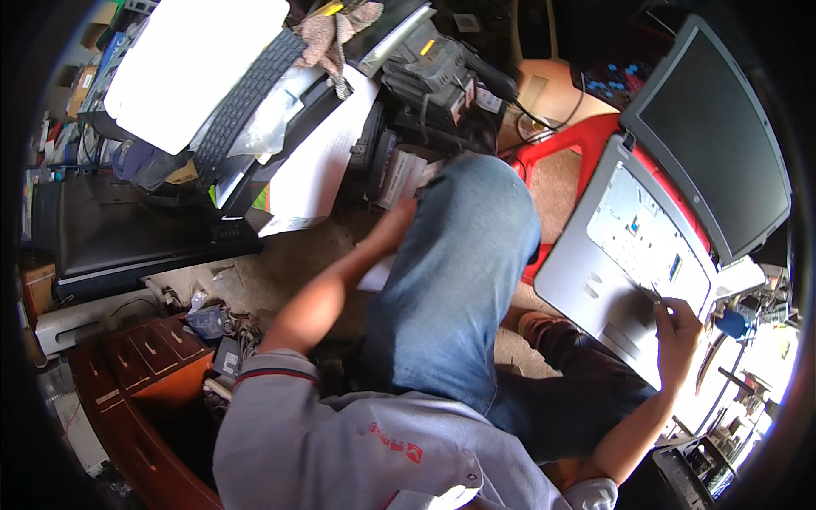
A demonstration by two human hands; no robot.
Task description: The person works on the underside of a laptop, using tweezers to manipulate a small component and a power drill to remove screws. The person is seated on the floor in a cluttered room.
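Observation:
An opened laptop (595, 246) with its keyboard taken out lies to my right. Its inner metal plate and small circuit parts show, and its dark screen (714, 127) is folded back. Over the palm rest, my right hand (676, 327) is closed in a pinch on a thin dark pointed tool (652, 294), whose exact kind is unclear. My left hand (405, 214) reaches forward beside my raised knee (480, 204), which hides its fingers. Close to it stands a small white printed box (399, 180).
Under the laptop is a red plastic stool (586, 132). A loose black keyboard (255, 93), papers (327, 170) and a closed black laptop (127, 229) crowd the left side. A brown drawer cabinet (127, 365) stands at lower left. Dark equipment (425, 68) with cables sits ahead.

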